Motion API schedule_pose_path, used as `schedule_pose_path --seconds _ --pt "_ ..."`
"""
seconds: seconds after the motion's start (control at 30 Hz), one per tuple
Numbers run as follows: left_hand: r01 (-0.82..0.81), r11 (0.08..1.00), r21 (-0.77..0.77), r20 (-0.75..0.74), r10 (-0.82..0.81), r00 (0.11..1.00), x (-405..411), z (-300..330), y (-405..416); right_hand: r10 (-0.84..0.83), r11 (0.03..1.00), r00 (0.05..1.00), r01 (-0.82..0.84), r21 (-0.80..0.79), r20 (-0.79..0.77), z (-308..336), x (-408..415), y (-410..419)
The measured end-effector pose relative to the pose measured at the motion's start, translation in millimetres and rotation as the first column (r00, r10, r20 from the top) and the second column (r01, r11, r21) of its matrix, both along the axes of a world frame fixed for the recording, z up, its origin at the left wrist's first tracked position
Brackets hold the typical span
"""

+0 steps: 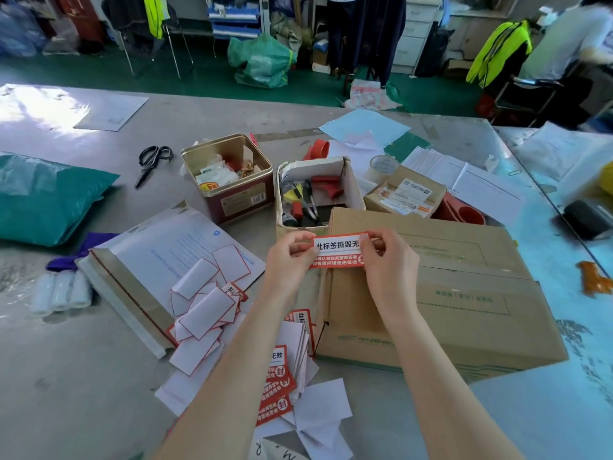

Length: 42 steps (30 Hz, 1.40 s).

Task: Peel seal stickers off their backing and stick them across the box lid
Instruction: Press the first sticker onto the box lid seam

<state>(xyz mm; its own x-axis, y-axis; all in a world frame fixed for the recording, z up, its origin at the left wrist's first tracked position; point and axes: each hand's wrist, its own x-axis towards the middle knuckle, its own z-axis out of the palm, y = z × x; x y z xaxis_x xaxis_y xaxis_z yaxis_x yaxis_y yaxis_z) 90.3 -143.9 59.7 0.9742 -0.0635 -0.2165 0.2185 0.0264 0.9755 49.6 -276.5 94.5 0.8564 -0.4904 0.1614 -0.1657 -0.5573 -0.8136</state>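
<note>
A red seal sticker (338,250) was pinched at either end by the left hand (292,257) and right hand (388,260), above the cardboard box (447,293)'s near-left corner, seemingly not yet peeled; 2 hands grasping.

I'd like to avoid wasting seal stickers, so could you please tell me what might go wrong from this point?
1. Both hands, left and right, pinch the red seal sticker by its ends in mid-air; once it is peeled it might curl and stick to itself or to the fingers.
2. It is held over the cardboard box's near-left corner, so it might go on crooked or off the lid seam.
3. Spent backing papers lie mixed with unused stickers, inviting mix-ups.
</note>
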Motion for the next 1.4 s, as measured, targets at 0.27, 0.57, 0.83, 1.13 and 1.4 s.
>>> schedule_pose_path --seconds 0.27,0.57,0.83,1.13,1.4 --pt "-0.009 1.000 -0.024 -0.004 0.009 1.000 1 -2 -2 -0.012 0.997 1.000 0.012 -0.073 -0.011 -5 1 -5" --pt "-0.003 1.000 -0.027 -0.031 0.003 1.000 -1 -3 -4 -0.022 0.999 0.999 0.023 -0.037 0.026 -8 0 -5" --pt "-0.014 0.997 -0.072 -0.022 0.012 1.000 -1 -2 -5 -0.046 0.999 0.997 0.047 -0.011 0.054 -10 0 -4" --pt "-0.030 0.995 -0.095 -0.112 0.019 0.994 0 -11 -8 -0.057 0.998 0.998 0.058 -0.034 0.042 -12 1 -5" --pt "-0.034 0.999 -0.021 -0.107 0.032 0.994 6 -7 -18 -0.054 0.998 0.998 0.055 -0.034 0.038 -11 1 -6"
